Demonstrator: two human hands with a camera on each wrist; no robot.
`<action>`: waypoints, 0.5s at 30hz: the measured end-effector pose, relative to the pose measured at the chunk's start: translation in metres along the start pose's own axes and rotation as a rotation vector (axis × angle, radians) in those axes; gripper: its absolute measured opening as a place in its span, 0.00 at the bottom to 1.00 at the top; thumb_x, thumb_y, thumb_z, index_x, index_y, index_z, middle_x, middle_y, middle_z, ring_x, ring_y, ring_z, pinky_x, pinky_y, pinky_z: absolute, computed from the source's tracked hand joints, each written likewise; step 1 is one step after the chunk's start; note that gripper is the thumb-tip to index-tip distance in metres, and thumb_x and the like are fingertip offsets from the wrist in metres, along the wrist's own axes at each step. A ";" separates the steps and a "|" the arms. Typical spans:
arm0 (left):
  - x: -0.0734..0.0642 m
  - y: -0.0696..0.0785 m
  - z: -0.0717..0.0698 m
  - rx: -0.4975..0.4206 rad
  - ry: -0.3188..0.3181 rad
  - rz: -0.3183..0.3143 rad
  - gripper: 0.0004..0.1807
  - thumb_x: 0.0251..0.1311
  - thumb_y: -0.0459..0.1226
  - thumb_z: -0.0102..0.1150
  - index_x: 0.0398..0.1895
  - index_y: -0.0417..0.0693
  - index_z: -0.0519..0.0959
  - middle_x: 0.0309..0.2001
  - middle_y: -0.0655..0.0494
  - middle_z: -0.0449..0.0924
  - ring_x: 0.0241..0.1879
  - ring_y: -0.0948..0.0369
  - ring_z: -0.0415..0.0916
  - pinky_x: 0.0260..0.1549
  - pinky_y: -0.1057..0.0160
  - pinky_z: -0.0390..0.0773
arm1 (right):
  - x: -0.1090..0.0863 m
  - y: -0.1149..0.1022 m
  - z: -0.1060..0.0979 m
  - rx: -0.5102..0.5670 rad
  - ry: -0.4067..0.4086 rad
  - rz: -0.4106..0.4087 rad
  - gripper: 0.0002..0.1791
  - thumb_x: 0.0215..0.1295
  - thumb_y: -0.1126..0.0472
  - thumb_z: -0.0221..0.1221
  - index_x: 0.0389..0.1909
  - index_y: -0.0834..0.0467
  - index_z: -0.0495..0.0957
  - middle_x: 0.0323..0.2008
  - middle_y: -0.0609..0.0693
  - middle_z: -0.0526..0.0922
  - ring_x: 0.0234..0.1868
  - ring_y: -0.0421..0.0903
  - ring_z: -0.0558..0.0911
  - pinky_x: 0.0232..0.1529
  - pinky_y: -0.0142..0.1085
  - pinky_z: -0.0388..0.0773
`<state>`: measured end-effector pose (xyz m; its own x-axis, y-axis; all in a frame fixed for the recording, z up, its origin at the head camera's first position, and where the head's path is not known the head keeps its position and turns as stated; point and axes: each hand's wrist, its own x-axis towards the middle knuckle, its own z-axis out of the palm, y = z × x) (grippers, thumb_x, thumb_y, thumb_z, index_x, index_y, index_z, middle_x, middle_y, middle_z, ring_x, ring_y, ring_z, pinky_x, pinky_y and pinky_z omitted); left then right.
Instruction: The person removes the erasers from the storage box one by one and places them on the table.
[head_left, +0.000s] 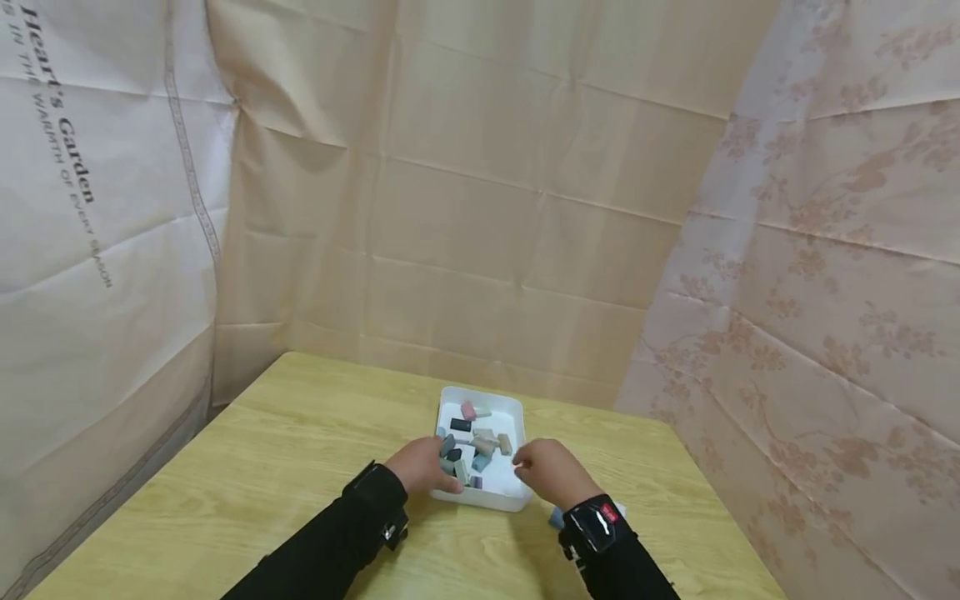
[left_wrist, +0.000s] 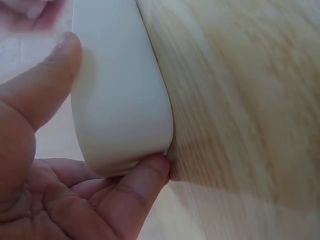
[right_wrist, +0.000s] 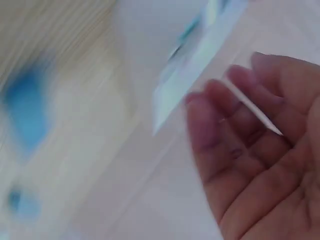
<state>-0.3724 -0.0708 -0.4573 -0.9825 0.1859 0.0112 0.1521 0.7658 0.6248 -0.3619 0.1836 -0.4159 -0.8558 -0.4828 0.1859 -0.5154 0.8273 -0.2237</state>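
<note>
A shallow white tray (head_left: 498,500) stands on the table, with small blocks in grey, beige, blue, black and pink scattered inside. My left hand (head_left: 422,467) grips its near left corner. In the left wrist view, the thumb (left_wrist: 65,55) lies at the rim and the fingers (left_wrist: 135,192) curl against the lower outer wall. Beside the tray's right edge, my right hand (head_left: 553,469) hovers with loosely bent fingers. Seen from the right wrist, that hand (right_wrist: 265,150) is blurred; a thin white streak crosses its fingers, and I cannot tell what it is.
A blue block (head_left: 557,518) lies on the table near the right wrist, partly hidden by it. The right wrist view shows this blue block (right_wrist: 27,107) and a smaller bluish piece (right_wrist: 25,204), both blurred. Cloth hangs behind the wooden table (head_left: 315,450) and on both sides.
</note>
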 end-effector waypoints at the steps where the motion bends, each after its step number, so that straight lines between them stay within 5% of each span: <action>1: 0.000 0.000 0.000 -0.002 0.002 0.001 0.43 0.47 0.48 0.86 0.59 0.30 0.77 0.51 0.42 0.84 0.48 0.51 0.79 0.59 0.44 0.79 | 0.008 -0.006 0.004 0.028 0.014 -0.025 0.04 0.63 0.67 0.70 0.37 0.62 0.90 0.32 0.50 0.89 0.34 0.45 0.83 0.39 0.43 0.81; 9: -0.003 0.000 0.004 -0.048 -0.014 0.043 0.37 0.48 0.45 0.86 0.53 0.32 0.78 0.44 0.47 0.84 0.41 0.54 0.76 0.50 0.48 0.79 | 0.044 -0.021 0.058 0.069 -0.043 0.037 0.08 0.53 0.59 0.78 0.27 0.58 0.89 0.24 0.46 0.85 0.27 0.41 0.73 0.31 0.35 0.72; 15: -0.002 0.000 -0.001 -0.031 -0.007 0.047 0.35 0.48 0.45 0.86 0.51 0.33 0.79 0.42 0.48 0.82 0.40 0.53 0.74 0.47 0.50 0.78 | 0.053 -0.026 0.065 0.093 -0.031 0.082 0.06 0.52 0.63 0.75 0.24 0.58 0.88 0.22 0.46 0.83 0.25 0.42 0.73 0.30 0.36 0.72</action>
<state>-0.3702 -0.0715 -0.4562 -0.9736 0.2255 0.0352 0.1941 0.7371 0.6473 -0.3968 0.1184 -0.4626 -0.8956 -0.4244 0.1334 -0.4441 0.8349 -0.3251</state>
